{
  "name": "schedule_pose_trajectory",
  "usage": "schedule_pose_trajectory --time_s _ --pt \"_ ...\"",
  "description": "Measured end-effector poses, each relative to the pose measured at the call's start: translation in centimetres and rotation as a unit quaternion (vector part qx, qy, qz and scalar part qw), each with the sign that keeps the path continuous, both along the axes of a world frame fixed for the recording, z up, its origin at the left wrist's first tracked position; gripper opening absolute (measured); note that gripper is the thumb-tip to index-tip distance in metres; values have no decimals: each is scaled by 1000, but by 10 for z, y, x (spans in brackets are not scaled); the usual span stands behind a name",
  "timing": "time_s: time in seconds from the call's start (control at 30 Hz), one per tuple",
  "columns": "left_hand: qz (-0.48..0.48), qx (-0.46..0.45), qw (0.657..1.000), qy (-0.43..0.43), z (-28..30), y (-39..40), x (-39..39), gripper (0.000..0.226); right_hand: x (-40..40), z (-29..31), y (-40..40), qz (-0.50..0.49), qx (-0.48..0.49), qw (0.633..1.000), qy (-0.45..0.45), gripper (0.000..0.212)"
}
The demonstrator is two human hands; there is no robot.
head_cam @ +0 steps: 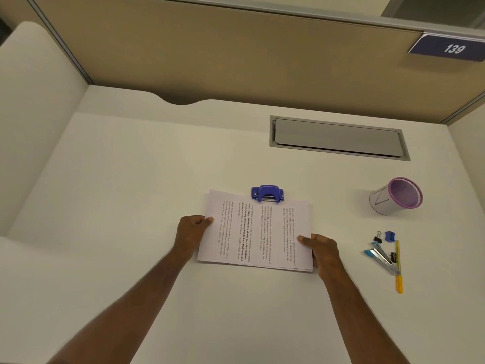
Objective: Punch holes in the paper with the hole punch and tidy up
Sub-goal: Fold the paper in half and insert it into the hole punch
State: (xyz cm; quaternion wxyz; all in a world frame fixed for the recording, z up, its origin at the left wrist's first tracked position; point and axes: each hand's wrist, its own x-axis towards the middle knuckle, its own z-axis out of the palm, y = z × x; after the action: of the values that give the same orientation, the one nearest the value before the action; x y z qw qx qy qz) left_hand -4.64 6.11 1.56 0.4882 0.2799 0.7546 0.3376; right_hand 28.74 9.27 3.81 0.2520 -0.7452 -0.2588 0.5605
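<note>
A white desk inside a partitioned booth carries the work. A stack of printed paper lies near its middle, turned sideways to the person, its far long edge tucked into the mouth of the blue hole punch, which sits just beyond the stack and touches it at mid-edge. The left hand pinches the left short edge, thumb on top and fingers curled beneath or beside it; the right hand grips the right short edge toward the near corner, thumb likewise laid on the top sheet. Neither hand is on the punch lever.

The step in hand appears to be seating the stack. It goes well if both hands push the sheets evenly until the far edge meets the back stop along the whole slot, with the stack squared so no sheet lags. How deep the paper sits cannot be told from here. One hand should hold the stack flat while the other presses the lever.

To the right, well apart, a purple mesh pen cup lies on its side, and nearer lie a stapler, a yellow pen, binder clips and a small blue sharpener.
</note>
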Motion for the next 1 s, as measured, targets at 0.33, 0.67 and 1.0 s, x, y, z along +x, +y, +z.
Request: schedule_pose_trajectory --time_s 0.33,0.67,1.0 --pt "-6 -8 1000 -16 3 5 11 40 12 2 8 8 1 1000 -29 12" --pt "-33 -11 999 13 3 8 18 51 16 4 8 -7 0 1000 -31 8" --pt "9 -4 1000 27 20 5 14 41 19 3 8 -9 0 1000 -16 14"
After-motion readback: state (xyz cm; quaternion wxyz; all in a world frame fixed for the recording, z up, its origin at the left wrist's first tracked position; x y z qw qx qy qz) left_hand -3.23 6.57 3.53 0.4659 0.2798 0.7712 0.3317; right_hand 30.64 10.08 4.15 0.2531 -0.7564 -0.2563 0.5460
